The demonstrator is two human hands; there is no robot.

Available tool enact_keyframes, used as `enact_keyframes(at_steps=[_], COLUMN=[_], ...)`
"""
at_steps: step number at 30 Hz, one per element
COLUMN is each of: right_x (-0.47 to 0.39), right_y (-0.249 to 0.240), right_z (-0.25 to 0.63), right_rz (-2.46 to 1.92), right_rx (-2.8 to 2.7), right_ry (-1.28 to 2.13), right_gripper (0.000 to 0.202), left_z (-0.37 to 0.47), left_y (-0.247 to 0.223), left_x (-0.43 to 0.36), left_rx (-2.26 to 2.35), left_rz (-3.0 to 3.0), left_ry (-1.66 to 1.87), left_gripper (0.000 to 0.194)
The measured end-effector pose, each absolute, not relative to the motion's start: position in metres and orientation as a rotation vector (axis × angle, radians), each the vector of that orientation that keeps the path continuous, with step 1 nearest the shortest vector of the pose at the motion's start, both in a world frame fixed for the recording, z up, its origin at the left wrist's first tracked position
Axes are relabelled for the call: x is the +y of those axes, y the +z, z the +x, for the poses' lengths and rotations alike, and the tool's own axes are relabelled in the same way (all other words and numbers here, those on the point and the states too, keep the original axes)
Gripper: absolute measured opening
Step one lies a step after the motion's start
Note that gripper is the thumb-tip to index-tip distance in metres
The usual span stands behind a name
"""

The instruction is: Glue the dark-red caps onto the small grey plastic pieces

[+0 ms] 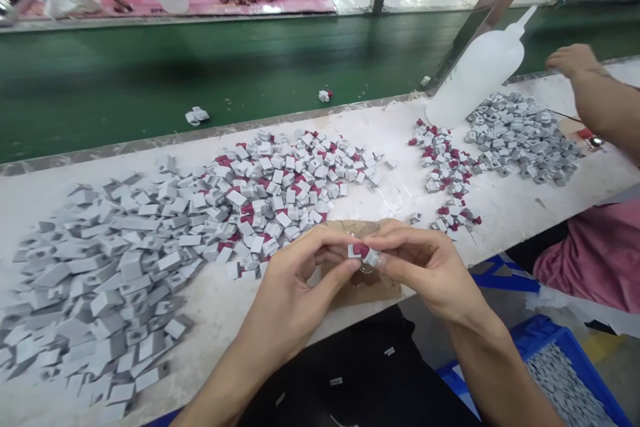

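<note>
Between my two hands, above the table's near edge, is a small grey and dark-red part (361, 251). My left hand (310, 267) pinches its left side between thumb and fingers. On the other side, the fingertips of my right hand (423, 260) are closed on its grey right end. Under the hands lies a brown piece of board (383, 292). A pile of grey and dark-red parts (280, 180) spreads just beyond my left hand, and plain grey blocks (110, 267) cover the table farther left.
A green belt (270, 73) runs behind the white table (390, 193). A white bottle (475, 73) leans by a metal post. At right are another person's arm (600, 93), a grey pile (525, 137) and a blue crate (575, 340) below the table.
</note>
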State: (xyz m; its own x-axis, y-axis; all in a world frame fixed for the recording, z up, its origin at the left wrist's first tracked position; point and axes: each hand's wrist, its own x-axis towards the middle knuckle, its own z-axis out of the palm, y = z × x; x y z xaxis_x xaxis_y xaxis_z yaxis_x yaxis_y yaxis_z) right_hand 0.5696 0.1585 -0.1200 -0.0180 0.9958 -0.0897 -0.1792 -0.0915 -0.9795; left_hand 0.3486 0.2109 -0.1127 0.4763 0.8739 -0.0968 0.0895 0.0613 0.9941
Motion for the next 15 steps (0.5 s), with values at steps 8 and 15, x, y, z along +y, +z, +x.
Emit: enact_keyframes(at_steps=[8,15], right_x=[0.364,0.495], right_y=[-0.11,-0.135], right_z=[0.558,0.536], right_rz=[-1.675,-1.792], right_rx=[-1.64,-1.707], right_ry=[0.638,0.631], right_gripper=[0.046,0.042], left_z=[0.344,0.371], left_y=[-0.077,-0.099], left_x=[0.335,0.458], left_rx=[1.457,1.679], left_rz=[1.813,1.76], left_ry=[0.824,0.614], left_gripper=[0.011,0.028])
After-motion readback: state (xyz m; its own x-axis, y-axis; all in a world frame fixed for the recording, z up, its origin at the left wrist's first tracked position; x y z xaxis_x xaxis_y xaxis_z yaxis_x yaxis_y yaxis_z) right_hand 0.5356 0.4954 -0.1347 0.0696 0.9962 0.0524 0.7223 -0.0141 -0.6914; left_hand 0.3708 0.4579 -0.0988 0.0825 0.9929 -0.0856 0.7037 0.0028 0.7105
